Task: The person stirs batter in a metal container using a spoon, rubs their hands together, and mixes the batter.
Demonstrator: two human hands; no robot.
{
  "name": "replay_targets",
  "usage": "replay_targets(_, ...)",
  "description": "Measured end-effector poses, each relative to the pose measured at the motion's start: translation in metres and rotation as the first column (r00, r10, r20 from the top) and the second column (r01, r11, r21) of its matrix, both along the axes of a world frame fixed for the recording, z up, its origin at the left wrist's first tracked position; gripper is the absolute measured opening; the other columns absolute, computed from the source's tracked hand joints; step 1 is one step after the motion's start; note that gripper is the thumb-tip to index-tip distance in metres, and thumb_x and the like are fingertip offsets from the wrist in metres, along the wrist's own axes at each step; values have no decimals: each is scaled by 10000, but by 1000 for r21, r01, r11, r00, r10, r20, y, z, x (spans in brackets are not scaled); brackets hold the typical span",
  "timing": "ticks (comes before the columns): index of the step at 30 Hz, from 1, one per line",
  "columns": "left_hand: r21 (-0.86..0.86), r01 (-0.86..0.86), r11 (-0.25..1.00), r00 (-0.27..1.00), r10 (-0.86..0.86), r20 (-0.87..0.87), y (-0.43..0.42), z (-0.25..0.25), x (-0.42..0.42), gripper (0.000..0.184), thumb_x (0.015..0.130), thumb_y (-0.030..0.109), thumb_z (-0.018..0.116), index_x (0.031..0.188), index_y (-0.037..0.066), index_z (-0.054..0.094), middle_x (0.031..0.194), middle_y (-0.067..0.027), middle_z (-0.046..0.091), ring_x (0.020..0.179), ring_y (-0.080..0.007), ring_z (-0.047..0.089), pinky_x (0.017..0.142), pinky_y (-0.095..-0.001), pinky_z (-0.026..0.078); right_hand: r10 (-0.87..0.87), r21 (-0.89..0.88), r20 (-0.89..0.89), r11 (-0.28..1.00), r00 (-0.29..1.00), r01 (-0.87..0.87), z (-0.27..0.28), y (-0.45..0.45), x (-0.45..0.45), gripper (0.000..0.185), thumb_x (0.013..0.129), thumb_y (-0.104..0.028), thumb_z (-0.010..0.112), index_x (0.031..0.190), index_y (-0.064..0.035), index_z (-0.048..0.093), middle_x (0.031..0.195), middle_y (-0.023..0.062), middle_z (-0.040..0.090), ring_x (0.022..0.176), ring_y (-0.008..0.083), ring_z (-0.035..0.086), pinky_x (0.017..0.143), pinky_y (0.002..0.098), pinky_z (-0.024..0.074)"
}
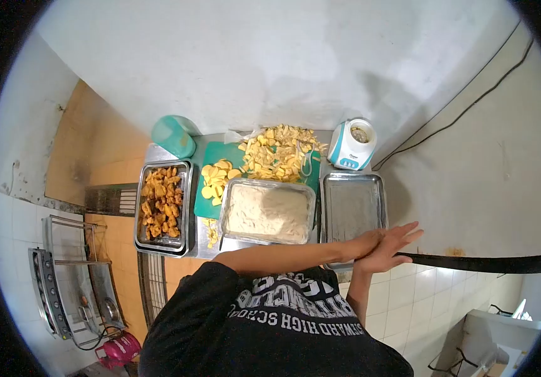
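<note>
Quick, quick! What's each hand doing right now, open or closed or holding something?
Left hand: against the right one; can't tell if open or closed.
Right hand: open, fingers spread, no object seen in it.

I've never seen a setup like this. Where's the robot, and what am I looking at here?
There's no robot here: these are a person's bare hands, and the single picture comes from a camera worn on their head, looking forward and down. The black shape below is their printed shirt.

The left hand lies against the right hand, whose fingers are spread. Neither visibly holds anything.

On the metal table, from left to right, are browned pieces in a tray, pale yellow slices and a heap of cut pieces on and around a green board, a pale mixture in a container, and an empty tray.
</note>
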State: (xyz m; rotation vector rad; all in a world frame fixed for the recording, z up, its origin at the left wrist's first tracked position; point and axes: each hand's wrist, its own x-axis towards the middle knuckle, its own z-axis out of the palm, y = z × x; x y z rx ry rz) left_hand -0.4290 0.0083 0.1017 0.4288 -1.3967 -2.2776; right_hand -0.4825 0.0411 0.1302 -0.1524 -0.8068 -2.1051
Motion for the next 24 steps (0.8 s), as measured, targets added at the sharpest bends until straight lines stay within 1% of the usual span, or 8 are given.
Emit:
replay_targets(4,-248,64,967,951,17,309,10,39,17,577,1068,351,370,1523,9,278,1542,-197,352,1429,-275,318,1188,-385,240,-100,-53,-119,994,988,94,15,-7,-22,768,958,-611,458,1561,-185,248,1640,55,156,1501,214,130,1235,395,51)
replay_targets(6,111,-40,993,998,35,46,16,23,9,567,1060,308,436,1527,27,282,1530,-156,377,1411,-235,331,1172,-368,271,-299,502,-438,701,848,507,48,-8,-8,759,956,-624,447,1553,-190,270,1639,51,159,1500,212,132,1236,387,42)
replay_targets(11,214,-65,975,998,63,13,5,59,26,529,1048,161,454,1515,-13,278,1490,-159,416,1368,-233,392,1129,-329,330,-316,489,-468,685,825,539,60,-14,7,846,914,-640,485,1574,-191,202,1652,85,97,1522,239,60,1234,419,2)
replay_targets(13,160,-86,983,996,88,-6,0,65,30,523,1050,170,458,1511,-8,289,1480,-154,428,1358,-225,402,1120,-322,342,-289,419,-722,541,628,730,62,-20,14,943,883,-699,489,1588,-196,116,1656,75,67,1523,245,48,1233,422,24)
replay_targets(16,81,-125,989,992,122,33,-2,69,32,485,1056,196,450,1482,-11,342,1437,-147,467,1324,-215,432,1100,-314,365,-260,377,-806,468,533,799,62,-21,16,1027,844,-779,455,1590,-200,52,1658,71,33,1522,252,44,1232,431,33)
replay_targets(18,19,-198,980,976,195,92,1,64,29,540,1041,394,469,1415,5,459,1429,-138,496,1314,-232,447,1110,-357,355,-269,376,-813,435,517,818,63,-21,18,1040,836,-793,450,1590,-198,53,1658,70,29,1522,253,42,1231,431,35)
replay_targets(22,25,-170,985,978,165,128,-5,59,28,547,1036,433,463,1361,-4,513,1388,-148,529,1273,-212,479,1059,-347,403,-288,374,-813,408,506,833,60,-21,24,1047,832,-774,491,1590,-197,57,1658,70,20,1520,250,46,1232,426,39)
replay_targets(24,187,-88,978,992,68,107,-7,61,30,533,1027,428,489,1327,-9,542,1406,-154,510,1259,-198,486,1020,-342,435,-329,334,-812,416,483,846,50,-20,20,1010,847,-747,499,1588,-197,87,1657,68,38,1520,246,50,1234,426,42)
